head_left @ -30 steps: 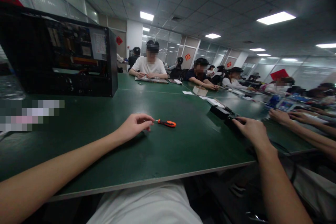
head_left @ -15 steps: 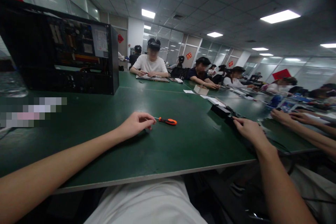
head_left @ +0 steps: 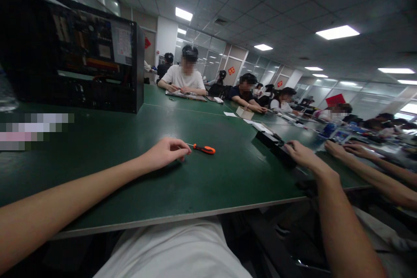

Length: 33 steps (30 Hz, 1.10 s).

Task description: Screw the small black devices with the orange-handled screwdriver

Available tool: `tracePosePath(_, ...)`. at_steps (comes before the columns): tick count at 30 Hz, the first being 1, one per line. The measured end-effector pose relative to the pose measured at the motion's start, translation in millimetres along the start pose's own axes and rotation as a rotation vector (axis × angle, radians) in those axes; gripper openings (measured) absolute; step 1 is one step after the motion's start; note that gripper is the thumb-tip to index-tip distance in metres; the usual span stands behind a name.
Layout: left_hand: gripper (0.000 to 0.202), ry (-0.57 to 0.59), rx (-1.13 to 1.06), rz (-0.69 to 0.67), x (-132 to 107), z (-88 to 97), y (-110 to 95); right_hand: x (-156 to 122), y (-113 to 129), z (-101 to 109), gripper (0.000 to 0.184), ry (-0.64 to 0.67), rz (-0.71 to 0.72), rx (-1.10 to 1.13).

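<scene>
My left hand point(head_left: 172, 150) rests on the green table, its fingers curled and thumb tip brought against the index finger; whatever lies between them is hidden. Just right of it is a screwdriver point(head_left: 204, 149) with an orange and black handle, its thin shank pointing toward the fingers and its tip out of sight behind them. Farther right, my right hand point(head_left: 299, 153) has its fingers bent and close together at a long black box-shaped object point(head_left: 267, 140). Part of that object is dark and blurred below the hand.
An opened black computer case point(head_left: 97, 58) stands at the left of the green table point(head_left: 202, 186). A small beige box point(head_left: 245, 113) and papers point(head_left: 230, 114) lie farther back. At right, another person's hands point(head_left: 337, 147) are close to mine. Several people sit around.
The whole view has shifted slightly, moving the table and case to the left. My left hand and the screwdriver keep their places. My right hand stays at the black object.
</scene>
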<state>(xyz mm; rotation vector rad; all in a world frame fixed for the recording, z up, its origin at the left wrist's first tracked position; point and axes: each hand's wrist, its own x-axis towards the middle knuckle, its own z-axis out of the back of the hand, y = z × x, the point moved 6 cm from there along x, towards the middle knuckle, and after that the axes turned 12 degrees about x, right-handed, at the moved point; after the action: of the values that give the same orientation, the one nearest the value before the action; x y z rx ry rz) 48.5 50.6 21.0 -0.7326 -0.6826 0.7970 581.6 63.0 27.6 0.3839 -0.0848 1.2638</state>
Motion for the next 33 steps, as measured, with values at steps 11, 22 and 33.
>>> tracePosePath(11, 0.033, -0.030, 0.006, -0.012, -0.2, 1.0, -2.0, 74.9, 70.4, -5.1, 0.022, 0.235, -0.012, 0.062)
tracePosePath(22, 0.046, -0.220, 0.064, -0.091, -6.7, 10.9, -7.4, -34.8, 226.5, 17.9, 0.033, 0.249, 0.555, 0.357)
tracePosePath(33, 0.037, -0.088, 0.300, -0.352, -16.4, 6.5, -25.5, -175.9, 352.6, 16.5, 0.015, 0.393, 1.059, 0.370)
